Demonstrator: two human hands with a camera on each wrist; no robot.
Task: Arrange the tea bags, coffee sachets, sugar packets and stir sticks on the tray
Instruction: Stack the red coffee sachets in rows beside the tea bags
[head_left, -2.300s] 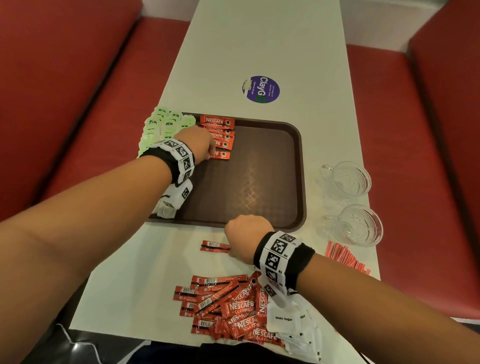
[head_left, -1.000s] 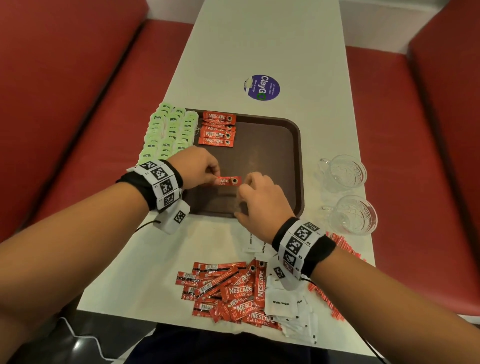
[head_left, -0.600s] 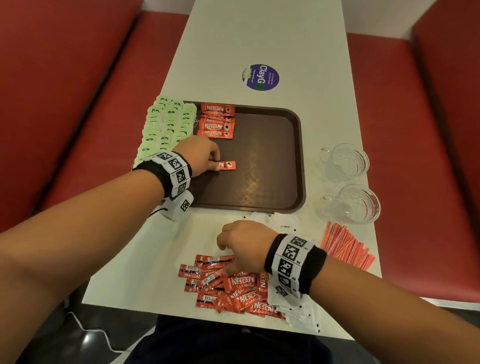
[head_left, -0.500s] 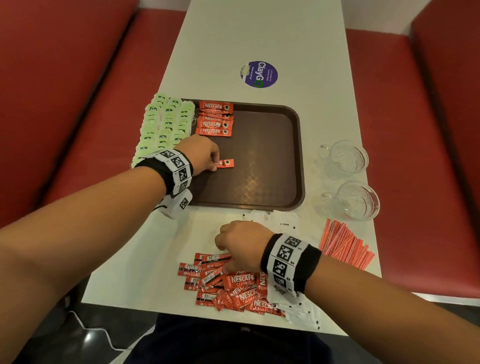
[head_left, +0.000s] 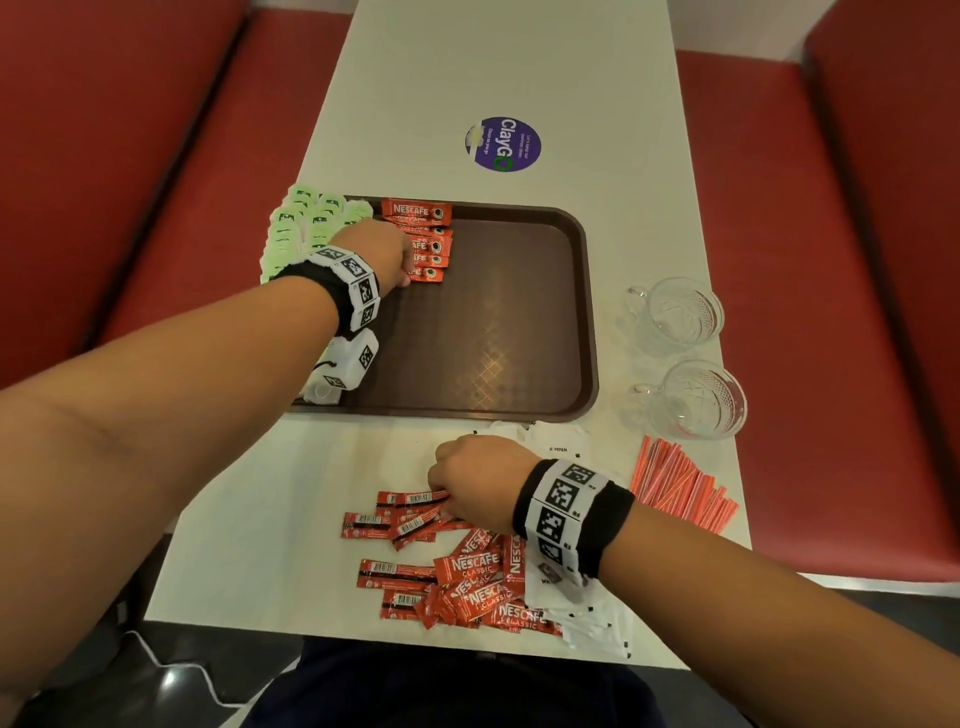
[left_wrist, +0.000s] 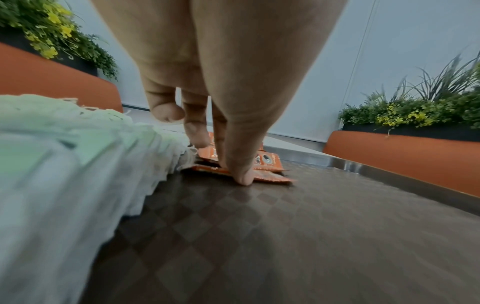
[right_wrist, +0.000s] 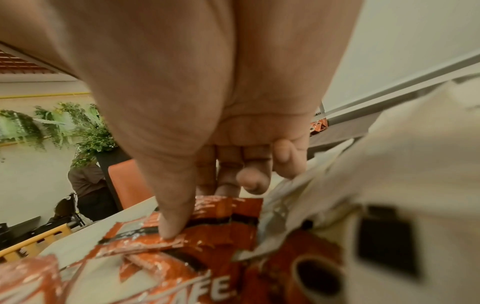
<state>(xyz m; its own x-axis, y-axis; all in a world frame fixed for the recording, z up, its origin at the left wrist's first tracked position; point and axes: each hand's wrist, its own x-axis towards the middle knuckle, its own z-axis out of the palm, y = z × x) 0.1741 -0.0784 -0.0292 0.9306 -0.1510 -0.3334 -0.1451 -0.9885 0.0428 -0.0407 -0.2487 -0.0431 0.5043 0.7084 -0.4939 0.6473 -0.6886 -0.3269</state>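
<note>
Head view: one hand feeds sachets, the other lays the column

Nearest the person, a loose pile of Nescafé coffee sachets (head_left: 467, 577) lies at the worktop's (head_left: 249, 509) front edge, with white sugar packets (head_left: 587, 618) spilling beside it on the right. The right hand (head_left: 478, 483) sits on the pile's far side, thumb and fingers (right_wrist: 228, 185) closed together on one sachet, judged to be the next one to go over. Just beyond and to its right the orange stir sticks (head_left: 680, 488) lie fanned on the bare worktop, not yet moved, and further right stand two glass cups (head_left: 685, 358).

Beyond that, the brown tray (head_left: 519, 338) is mostly bare. At its far left corner the left hand (head_left: 379, 249) presses its straight fingers (left_wrist: 239, 164) down on the nearest sachet of the tray column (head_left: 426, 244), seemingly to square it against the overlapped ones above. Pale green tea bags (head_left: 306, 223) fill the tray's left edge in rows, touching the column, so each kind keeps its own strip.
</note>
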